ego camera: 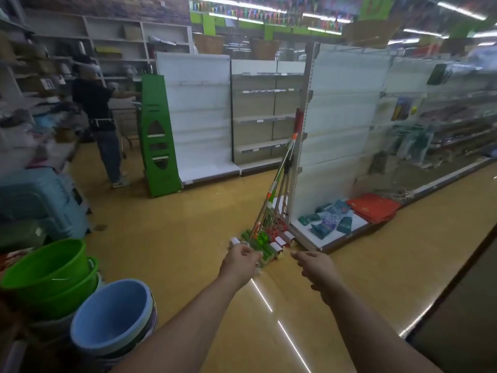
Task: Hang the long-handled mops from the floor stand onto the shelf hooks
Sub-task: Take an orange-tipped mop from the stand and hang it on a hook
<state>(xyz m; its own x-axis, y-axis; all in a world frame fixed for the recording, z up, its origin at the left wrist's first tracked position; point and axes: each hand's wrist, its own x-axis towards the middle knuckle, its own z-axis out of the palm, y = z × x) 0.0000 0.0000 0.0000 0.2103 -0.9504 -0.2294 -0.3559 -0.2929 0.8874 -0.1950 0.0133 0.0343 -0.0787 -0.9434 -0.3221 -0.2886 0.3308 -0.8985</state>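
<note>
2 grips (242, 261) (318, 267), 1 mop bundle (281, 189)

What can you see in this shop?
mops: several, green and red heads, leaning on shelf end
green buckets: at least two, stacked lower left
blue bucket: one, beside them
stand: one, green, by the shelves
shelves: several, white, at the back
packets: a few, blue, bottom shelf
bags: one pile, red, beside packets
person: one, dark top, far left
left hand: one, curled, blurry, near mops
right hand: one, relaxed, beside it
</note>
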